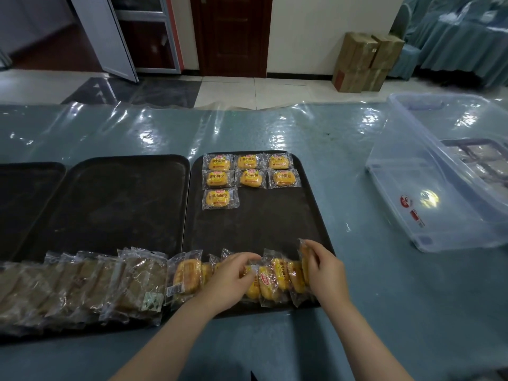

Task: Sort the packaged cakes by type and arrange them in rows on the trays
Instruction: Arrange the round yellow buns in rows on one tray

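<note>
Yellow packaged cakes (pixel 277 279) stood on edge are being handled at the near edge of the right-hand tray (pixel 261 224).

The row is touched by both hands: one pack is pinched by the curled grip of the left hand (pixel 231 281), and the end pack is clasped by the right hand (pixel 324 270). Seven yellow cakes laid flat (pixel 247 176) are arranged in rows at the tray's far end. Brown packaged cakes (pixel 82 287) are lined along the middle tray (pixel 115 204). A clear plastic bin (pixel 439 188) is seen on the table (pixel 371 312).
</note>
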Motion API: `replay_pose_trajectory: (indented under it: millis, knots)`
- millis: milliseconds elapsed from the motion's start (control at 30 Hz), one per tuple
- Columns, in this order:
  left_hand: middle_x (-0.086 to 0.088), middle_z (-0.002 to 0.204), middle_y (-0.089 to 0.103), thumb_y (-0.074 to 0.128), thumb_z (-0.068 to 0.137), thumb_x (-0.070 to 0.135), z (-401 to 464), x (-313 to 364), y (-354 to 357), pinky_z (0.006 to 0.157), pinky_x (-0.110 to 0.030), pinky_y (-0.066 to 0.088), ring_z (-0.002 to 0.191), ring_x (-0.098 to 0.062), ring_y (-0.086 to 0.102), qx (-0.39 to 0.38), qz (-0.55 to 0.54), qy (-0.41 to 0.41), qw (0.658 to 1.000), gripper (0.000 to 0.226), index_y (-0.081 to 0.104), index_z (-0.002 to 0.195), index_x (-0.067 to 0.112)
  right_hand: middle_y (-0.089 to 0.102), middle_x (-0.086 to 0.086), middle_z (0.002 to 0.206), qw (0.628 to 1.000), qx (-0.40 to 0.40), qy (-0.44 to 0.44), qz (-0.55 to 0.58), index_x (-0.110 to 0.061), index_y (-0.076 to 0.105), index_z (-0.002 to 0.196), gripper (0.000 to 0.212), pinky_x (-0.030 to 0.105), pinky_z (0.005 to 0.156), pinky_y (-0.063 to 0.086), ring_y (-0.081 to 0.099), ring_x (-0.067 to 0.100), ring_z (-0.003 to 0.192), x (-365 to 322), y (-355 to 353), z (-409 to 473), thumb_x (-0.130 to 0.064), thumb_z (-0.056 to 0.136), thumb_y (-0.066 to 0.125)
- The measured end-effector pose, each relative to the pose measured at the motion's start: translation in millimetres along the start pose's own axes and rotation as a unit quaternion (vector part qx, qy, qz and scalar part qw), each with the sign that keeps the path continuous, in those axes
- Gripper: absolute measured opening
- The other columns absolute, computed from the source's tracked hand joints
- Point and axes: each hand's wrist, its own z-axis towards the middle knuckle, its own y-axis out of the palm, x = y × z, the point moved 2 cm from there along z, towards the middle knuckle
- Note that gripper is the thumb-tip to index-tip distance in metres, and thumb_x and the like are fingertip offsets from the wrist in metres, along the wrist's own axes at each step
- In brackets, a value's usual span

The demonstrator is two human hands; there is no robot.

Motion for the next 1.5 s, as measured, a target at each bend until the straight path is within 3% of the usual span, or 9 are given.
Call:
replay_pose_trajectory:
  millis: [100, 233, 400, 600, 800, 1067, 1167, 1300, 1500]
  knots:
    - [0.01, 0.12, 0.062, 0.053, 0.1, 0.027, -1, 1, -2, 0.058, -0.02, 0.047, 0.068, -0.006, 0.058, -0.005, -0.084, -0.025, 0.996, 0.033, 0.054, 0.131, 0.038, 0.066, -0.012, 0.119, 0.999, -0.011, -0.051, 0.01, -0.027, 0.066, 0.127, 0.029, 0.025, 0.097, 0.049, 0.059, 0.003, 0.11, -15, 7, -1, -0.021, 0.1, 0.056]
    - [0.011, 0.117, 0.07, 0.046, 0.104, 0.03, -1, 8, -4, 0.1, -0.027, 0.049, 0.111, -0.001, 0.063, 0.006, -0.24, -0.068, 0.968, 0.027, 0.059, 0.127, 0.027, 0.065, -0.017, 0.123, 0.983, -0.036, -0.18, -0.027, -0.031, 0.066, 0.125, 0.035, 0.03, 0.102, 0.046, 0.056, 0.006, 0.117, -32, 20, -8, -0.012, 0.097, 0.057]
    - [-0.007, 0.116, 0.072, 0.046, 0.104, 0.034, 2, 10, -5, 0.087, -0.036, 0.058, 0.107, -0.021, 0.069, 0.016, -0.497, -0.182, 0.849, 0.033, 0.062, 0.123, 0.012, 0.061, -0.019, 0.131, 0.951, -0.082, -0.291, -0.066, -0.031, 0.063, 0.129, 0.04, 0.028, 0.101, 0.04, 0.052, 0.008, 0.12, -50, 34, -26, -0.016, 0.094, 0.052]
    - [-0.01, 0.117, 0.072, 0.055, 0.1, 0.02, 3, 7, -11, 0.089, -0.035, 0.055, 0.11, -0.023, 0.068, 0.028, -0.55, -0.176, 0.816, 0.028, 0.063, 0.125, 0.009, 0.054, -0.014, 0.142, 0.935, -0.145, -0.322, -0.043, -0.025, 0.061, 0.134, 0.04, 0.025, 0.114, 0.034, 0.043, 0.004, 0.135, -54, 43, -34, -0.019, 0.096, 0.05]
    - [-0.013, 0.11, 0.074, 0.052, 0.099, 0.002, 5, 3, -12, 0.082, -0.033, 0.058, 0.103, -0.024, 0.071, 0.072, -0.546, -0.176, 0.816, 0.027, 0.06, 0.123, 0.007, 0.048, -0.015, 0.145, 0.956, -0.187, -0.225, 0.035, -0.025, 0.055, 0.137, 0.043, 0.028, 0.113, 0.039, 0.04, -0.002, 0.136, -61, 37, -33, -0.013, 0.095, 0.053]
    - [-0.009, 0.117, 0.07, 0.05, 0.098, -0.002, 7, 4, -11, 0.082, -0.033, 0.058, 0.104, -0.02, 0.07, 0.091, -0.493, -0.159, 0.851, 0.031, 0.061, 0.124, 0.013, 0.041, -0.008, 0.15, 0.991, -0.092, 0.031, 0.096, -0.024, 0.04, 0.146, 0.055, 0.024, 0.109, 0.038, 0.04, 0.006, 0.135, -62, 37, -19, -0.02, 0.096, 0.062]
    - [-0.009, 0.119, 0.068, 0.049, 0.098, -0.003, 9, 3, -12, 0.083, -0.034, 0.058, 0.107, -0.022, 0.069, 0.097, -0.497, -0.158, 0.847, 0.033, 0.059, 0.125, 0.014, 0.045, -0.002, 0.147, 0.97, -0.105, 0.147, 0.166, -0.021, 0.035, 0.149, 0.067, 0.026, 0.103, 0.042, 0.047, 0.014, 0.131, -58, 37, -14, -0.027, 0.092, 0.069]
    - [-0.008, 0.115, 0.07, 0.048, 0.099, -0.002, 13, 6, -14, 0.08, -0.033, 0.058, 0.105, -0.021, 0.07, 0.112, -0.508, -0.147, 0.841, 0.03, 0.06, 0.121, 0.014, 0.068, 0.002, 0.116, 0.903, -0.138, 0.243, 0.326, -0.011, 0.05, 0.135, 0.049, 0.028, 0.083, 0.057, 0.071, 0.015, 0.097, -51, 43, -14, -0.029, 0.093, 0.068]
    - [-0.01, 0.109, 0.073, 0.05, 0.1, 0.004, 26, 5, -18, 0.075, -0.031, 0.058, 0.099, -0.022, 0.071, 0.144, -0.501, -0.159, 0.839, 0.022, 0.062, 0.116, 0.012, 0.068, 0.024, 0.107, 0.876, -0.131, 0.228, 0.404, -0.007, 0.058, 0.117, 0.032, 0.044, 0.09, 0.058, 0.07, 0.033, 0.102, -57, 52, -12, -0.026, 0.094, 0.067]
